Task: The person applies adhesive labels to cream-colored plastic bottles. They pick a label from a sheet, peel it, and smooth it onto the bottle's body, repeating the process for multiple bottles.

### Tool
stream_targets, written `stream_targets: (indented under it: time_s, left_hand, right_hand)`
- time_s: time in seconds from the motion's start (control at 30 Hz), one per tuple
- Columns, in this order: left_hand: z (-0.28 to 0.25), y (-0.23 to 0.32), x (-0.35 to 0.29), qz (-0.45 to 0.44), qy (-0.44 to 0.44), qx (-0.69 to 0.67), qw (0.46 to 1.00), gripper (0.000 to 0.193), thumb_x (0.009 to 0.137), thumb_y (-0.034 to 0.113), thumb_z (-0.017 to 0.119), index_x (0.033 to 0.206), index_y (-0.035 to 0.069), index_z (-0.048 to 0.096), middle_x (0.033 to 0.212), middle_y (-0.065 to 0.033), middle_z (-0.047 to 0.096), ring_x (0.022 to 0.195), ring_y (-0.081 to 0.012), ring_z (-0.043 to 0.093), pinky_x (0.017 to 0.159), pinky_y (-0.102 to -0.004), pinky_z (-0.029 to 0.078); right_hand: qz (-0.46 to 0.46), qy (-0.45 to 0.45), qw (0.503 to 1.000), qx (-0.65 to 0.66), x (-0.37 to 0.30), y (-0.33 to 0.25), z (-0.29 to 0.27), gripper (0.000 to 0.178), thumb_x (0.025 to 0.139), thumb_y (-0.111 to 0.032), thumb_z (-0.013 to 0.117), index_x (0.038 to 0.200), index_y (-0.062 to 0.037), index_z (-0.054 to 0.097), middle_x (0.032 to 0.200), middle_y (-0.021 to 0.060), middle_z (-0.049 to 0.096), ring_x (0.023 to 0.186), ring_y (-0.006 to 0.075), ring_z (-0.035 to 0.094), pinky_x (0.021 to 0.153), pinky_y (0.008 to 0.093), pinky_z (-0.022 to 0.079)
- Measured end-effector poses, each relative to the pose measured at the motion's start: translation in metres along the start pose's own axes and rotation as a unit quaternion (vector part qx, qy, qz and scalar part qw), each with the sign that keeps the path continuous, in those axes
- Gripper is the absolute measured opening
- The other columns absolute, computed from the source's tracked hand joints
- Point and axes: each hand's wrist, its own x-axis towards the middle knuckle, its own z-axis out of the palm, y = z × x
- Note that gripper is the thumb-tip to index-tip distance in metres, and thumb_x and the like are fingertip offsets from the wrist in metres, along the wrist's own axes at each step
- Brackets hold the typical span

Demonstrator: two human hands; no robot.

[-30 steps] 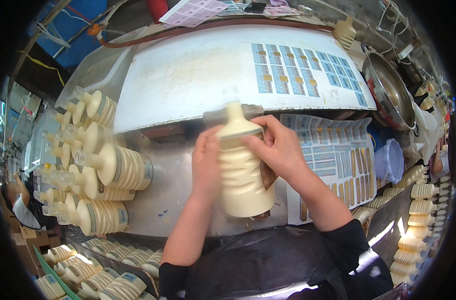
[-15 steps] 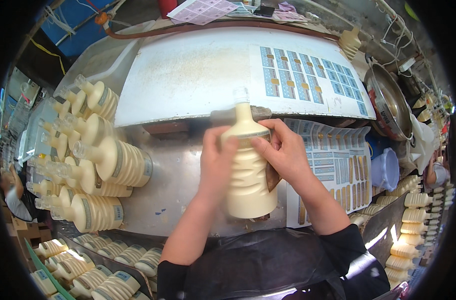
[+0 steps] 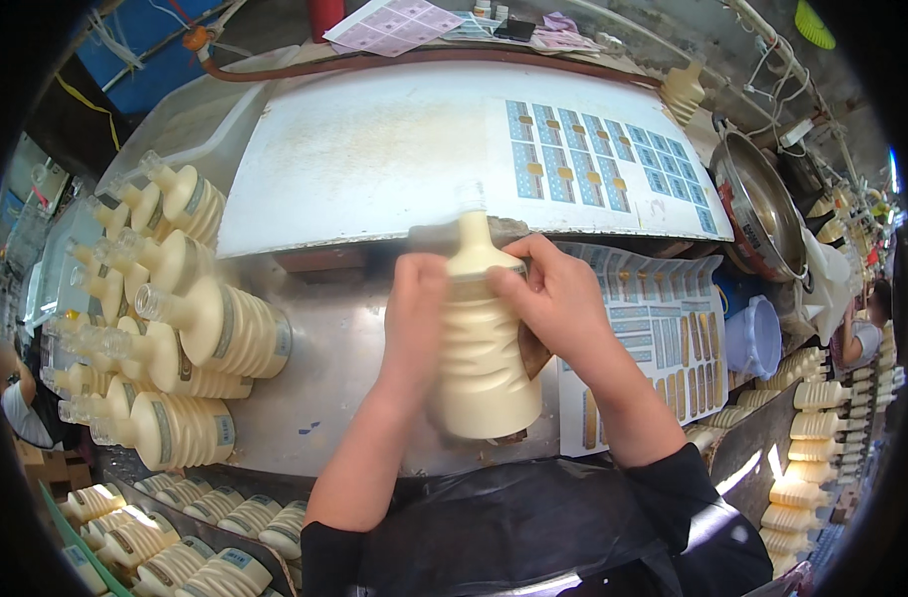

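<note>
A cream-coloured bottle (image 3: 489, 368) with a wavy ribbed body and a clear threaded neck lies before me, neck pointing away. Round its shoulder runs a narrow dark label band (image 3: 474, 283). My right hand (image 3: 561, 306) is closed at the right shoulder, thumb pressed on the band and index finger bent beside it. At the left side is my left hand (image 3: 412, 323), its fingers curled but smeared by motion; whether it touches the bottle, I cannot tell. A brown support (image 3: 535, 350) shows from under the bottle by my right wrist.
Several similar banded bottles (image 3: 230, 323) lie stacked at left. A white board (image 3: 374, 129) bearing blue labels spans the back. Label sheets (image 3: 663, 348) lie at right, near a lilac bucket (image 3: 754, 336) and a metal pan (image 3: 762, 204). Rows of bottles (image 3: 822, 426) fill crates at both sides.
My left hand has shifted back from the bottle's front to its left side, its thumb off the band. My right hand stays at the right shoulder. The whole view has shifted slightly.
</note>
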Motion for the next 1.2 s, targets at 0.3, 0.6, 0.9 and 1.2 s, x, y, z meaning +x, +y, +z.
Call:
stream_targets:
  time_s: [0.3, 0.6, 0.9, 1.2]
  left_hand:
    - [0.007, -0.009, 0.000, 0.017, 0.003, 0.035, 0.999, 0.039, 0.108, 0.037, 0.047, 0.127, 0.003, 0.052, 0.124, -0.0182, 0.058, 0.116, -0.0281, 0.056, 0.104, -0.0394, 0.043]
    - [0.007, -0.008, -0.007, -0.014, -0.014, -0.114, 0.993, 0.038, 0.112, 0.034, 0.042, 0.134, 0.004, 0.051, 0.127, -0.0117, 0.059, 0.116, -0.0177, 0.057, 0.102, -0.0338, 0.047]
    - [0.007, -0.018, -0.038, -0.038, -0.075, -0.142, 0.986, 0.071, 0.095, 0.033, 0.074, 0.150, 0.003, 0.040, 0.141, -0.0151, 0.053, 0.126, -0.0238, 0.056, 0.108, -0.0401, 0.047]
    - [0.018, 0.001, -0.042, 0.072, 0.006, 0.157, 0.985, 0.075, 0.091, 0.035, 0.076, 0.148, -0.002, 0.044, 0.134, -0.0177, 0.051, 0.126, -0.0270, 0.056, 0.107, -0.0408, 0.047]
  right_hand:
    - [0.013, 0.002, 1.000, -0.018, 0.002, -0.005, 0.003, 0.064, 0.084, -0.057, 0.071, 0.115, -0.0008, 0.069, 0.086, 0.0213, 0.075, 0.085, 0.0388, 0.075, 0.081, 0.0458, 0.057]
    - [0.000, 0.015, 0.999, -0.046, 0.002, -0.006, 0.004, 0.058, 0.087, -0.055, 0.069, 0.110, -0.0020, 0.069, 0.085, 0.0199, 0.075, 0.086, 0.0393, 0.074, 0.081, 0.0456, 0.056]
    - [-0.038, -0.061, 0.977, 0.200, -0.009, 0.039, 0.001, 0.043, 0.103, -0.027, 0.065, 0.139, -0.0030, 0.059, 0.088, -0.0023, 0.060, 0.078, 0.0059, 0.054, 0.069, 0.0232, 0.046]
    - [-0.027, -0.057, 0.940, 0.336, -0.005, 0.059, 0.020, 0.051, 0.095, -0.019, 0.073, 0.142, -0.0033, 0.060, 0.086, -0.0037, 0.057, 0.079, 0.0043, 0.052, 0.072, 0.0218, 0.045]
